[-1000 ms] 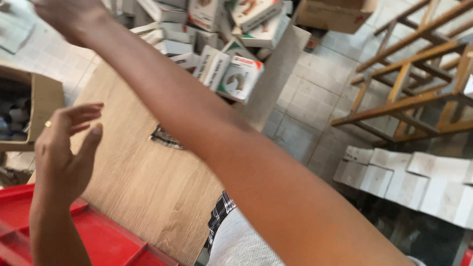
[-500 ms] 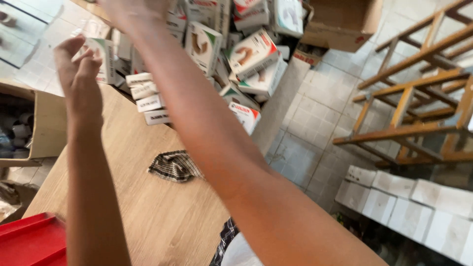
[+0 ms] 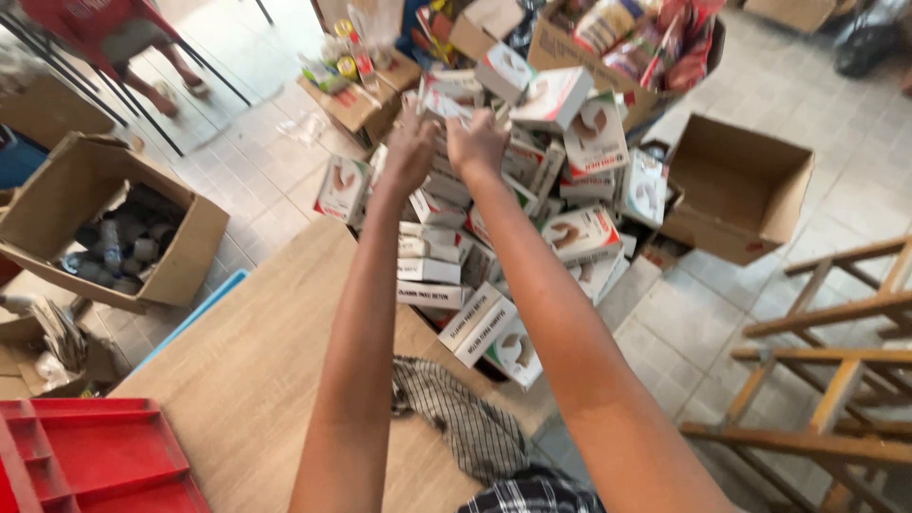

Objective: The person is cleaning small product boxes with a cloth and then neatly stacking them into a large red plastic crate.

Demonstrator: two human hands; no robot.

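Note:
Both my arms stretch out over a light wooden table [image 3: 247, 380] toward a tall heap of small white cartons with red and green print [image 3: 532, 190]. My left hand [image 3: 410, 152] and my right hand [image 3: 478, 142] sit side by side on the upper part of the heap, fingers curled around one white carton [image 3: 445, 103] between them. More cartons of the same kind lie stacked flat just below my hands [image 3: 427, 266] and spill toward the table's far edge.
A checked cloth [image 3: 465, 418] lies on the table near me. A red plastic tray [image 3: 90, 456] is at the near left corner. Open cardboard boxes stand left [image 3: 104, 218], right [image 3: 736, 185] and behind the heap. A wooden frame [image 3: 836, 370] fills the right. A person's legs [image 3: 176, 71] show far left.
My left hand rose from above the table and joined the right on the carton heap. The view tilted forward, so the heap and the floor boxes now show fully.

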